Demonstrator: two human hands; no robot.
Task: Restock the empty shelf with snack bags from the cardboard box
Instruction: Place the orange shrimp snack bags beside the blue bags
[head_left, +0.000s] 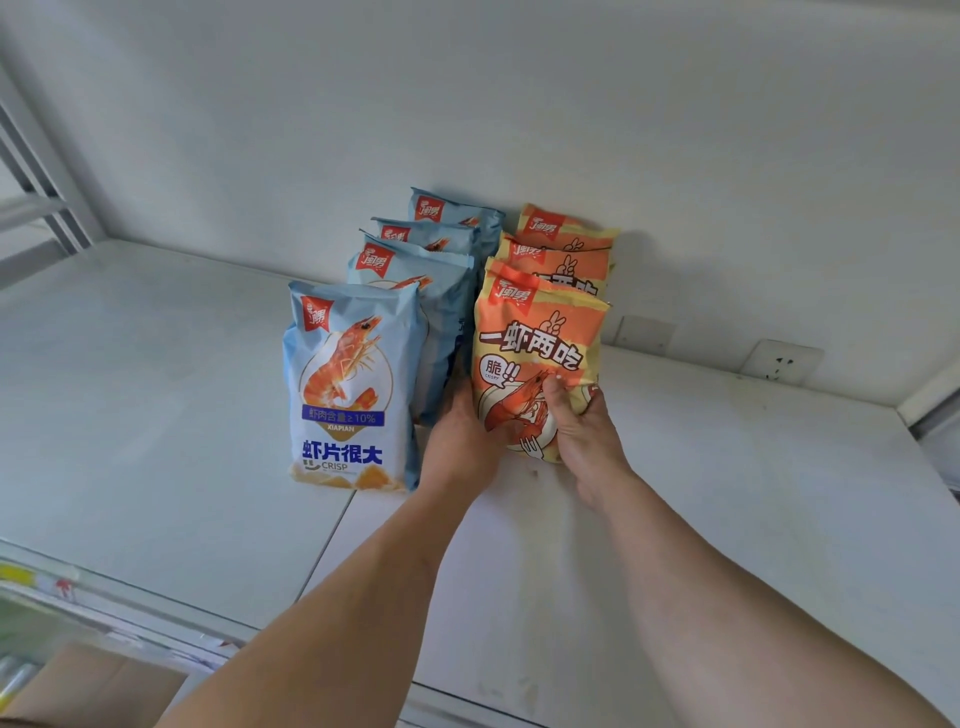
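Head view: your left hand (460, 431) and right hand (582, 431) both grasp the front orange shrimp-snack bag (540, 343). It stands upright on the white shelf (156, 415), toward its back edge, just beside the blue shrimp-chip bags (353, 384).

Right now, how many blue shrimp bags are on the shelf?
5. One blue bag stands in front; four more line up behind it toward the wall. Others could hide behind.

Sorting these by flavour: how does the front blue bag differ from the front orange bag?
The front blue bag is pale blue and free-standing; the front orange bag is orange-yellow, gripped by the left hand and right hand. Both carry a prawn picture and red logo.
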